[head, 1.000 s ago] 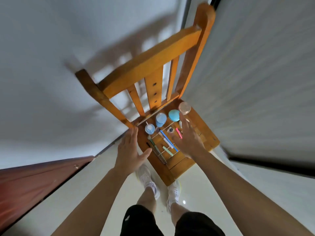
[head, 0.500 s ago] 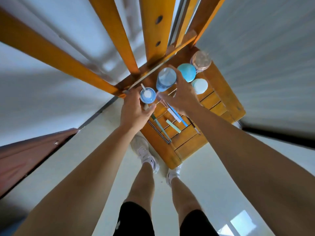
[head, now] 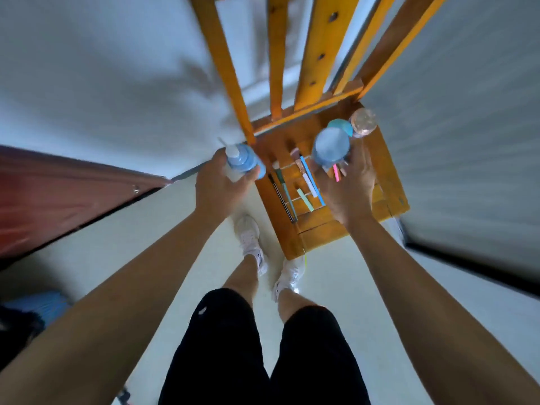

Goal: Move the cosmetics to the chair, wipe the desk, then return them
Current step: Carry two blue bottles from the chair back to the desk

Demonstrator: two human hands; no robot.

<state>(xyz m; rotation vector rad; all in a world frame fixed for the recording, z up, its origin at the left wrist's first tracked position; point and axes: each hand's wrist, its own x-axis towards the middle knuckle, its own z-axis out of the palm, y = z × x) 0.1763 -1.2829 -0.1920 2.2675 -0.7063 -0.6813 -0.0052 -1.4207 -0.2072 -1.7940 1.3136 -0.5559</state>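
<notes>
My left hand (head: 217, 187) grips a blue pump bottle (head: 241, 160) lifted just off the left edge of the wooden chair seat (head: 321, 226). My right hand (head: 349, 187) grips a blue-capped bottle (head: 330, 147) raised above the seat. Still on the seat lie several slim pencils and brushes (head: 304, 185), a pink stick (head: 336, 173), a teal round case (head: 340, 125) and a clear glittery jar (head: 363, 121) at the back right corner.
The chair's back slats (head: 318, 54) rise close in front of me. A white wall stands to the left, a grey surface (head: 467, 112) to the right, and a reddish board (head: 58, 194) at the left. My feet (head: 263, 252) stand on the pale floor by the seat.
Both hands have closed round their bottles and lifted them off the seat; the pump bottle has moved left past the seat edge. The round pale case is hidden now.
</notes>
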